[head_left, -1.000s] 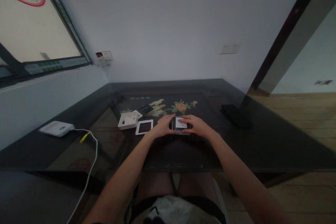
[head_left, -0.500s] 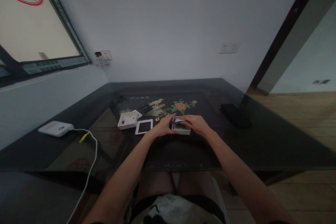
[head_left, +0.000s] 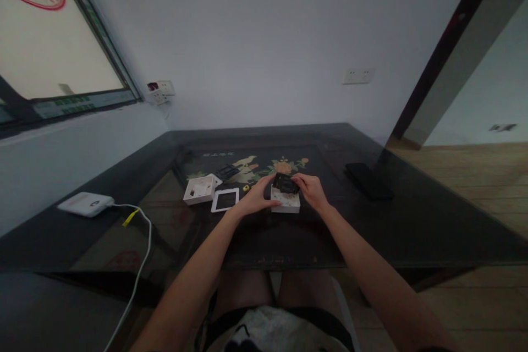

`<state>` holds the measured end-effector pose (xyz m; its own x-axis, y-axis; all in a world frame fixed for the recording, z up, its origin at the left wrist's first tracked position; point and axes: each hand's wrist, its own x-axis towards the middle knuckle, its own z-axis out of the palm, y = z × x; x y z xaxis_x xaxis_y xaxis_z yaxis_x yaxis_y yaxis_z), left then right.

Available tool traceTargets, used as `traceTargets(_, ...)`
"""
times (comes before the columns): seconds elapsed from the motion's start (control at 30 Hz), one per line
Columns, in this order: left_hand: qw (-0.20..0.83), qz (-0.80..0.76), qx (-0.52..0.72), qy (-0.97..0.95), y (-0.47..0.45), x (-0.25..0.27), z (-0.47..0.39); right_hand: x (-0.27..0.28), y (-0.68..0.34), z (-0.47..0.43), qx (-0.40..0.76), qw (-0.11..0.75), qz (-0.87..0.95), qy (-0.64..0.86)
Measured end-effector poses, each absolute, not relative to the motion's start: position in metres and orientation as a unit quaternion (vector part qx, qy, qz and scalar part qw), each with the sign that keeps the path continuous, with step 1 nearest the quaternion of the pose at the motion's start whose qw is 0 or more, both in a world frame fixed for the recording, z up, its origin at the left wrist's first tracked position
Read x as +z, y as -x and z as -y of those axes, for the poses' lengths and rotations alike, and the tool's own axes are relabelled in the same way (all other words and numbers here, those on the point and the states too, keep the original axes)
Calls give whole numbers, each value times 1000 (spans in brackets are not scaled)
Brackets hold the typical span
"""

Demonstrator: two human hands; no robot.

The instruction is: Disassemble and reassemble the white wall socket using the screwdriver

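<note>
My left hand (head_left: 256, 199) is closed on the left side of a small white box (head_left: 286, 208), thumb at the near side. The box stands on the dark table, its top open. Pinched in the fingers of my right hand (head_left: 312, 191) is a black square plastic piece (head_left: 285, 182), tilted over the far part of the box. Just left of my left hand lie a white square frame (head_left: 225, 200) and a small yellow object (head_left: 246, 188). Farther left sits a second white box (head_left: 198, 191), open, with a black slotted piece (head_left: 227, 171) behind it.
On the left, a white device (head_left: 86, 204) has a white cable (head_left: 149, 236) with a yellow tag (head_left: 131, 218), running off the near edge. A flat black object (head_left: 368, 180) lies at the right. The dark table (head_left: 371, 236) meets the wall at the back.
My right hand has raised the black square piece from inside the white box and tilted it up. The left hand still holds the box; the view has shifted slightly.
</note>
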<state>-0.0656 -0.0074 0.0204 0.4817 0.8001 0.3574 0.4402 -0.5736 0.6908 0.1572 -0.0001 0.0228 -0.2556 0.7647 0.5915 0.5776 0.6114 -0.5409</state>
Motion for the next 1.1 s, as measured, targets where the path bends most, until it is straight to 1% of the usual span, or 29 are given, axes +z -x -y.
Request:
traceTargets(0.1,299,-358,401,-789,65,25,8,26,-158,2,128,463,768,423)
traceTargets(0.23,336,-362,432,-754,63,28,9,29,-156,5,153,479,759,414)
traceTargets(0.43,316,-383,467,-732,61,27,11,32,-153,11,178,487,758,396)
traceTargets(0.53,329,-383,471,-723,58,25,11,32,-153,13,181,490,759,388)
traceTargets(0.7,406,-368,466,-695,53,24,12,33,-153,16,177,489,768,374)
traceTargets(0.93,471,-378,508,-615,52,30,14,34,-151,17,170,494,769,369)
traceTargets(1.1,546,-357,539,-533,48,29,15,35,-151,18,170,495,769,368)
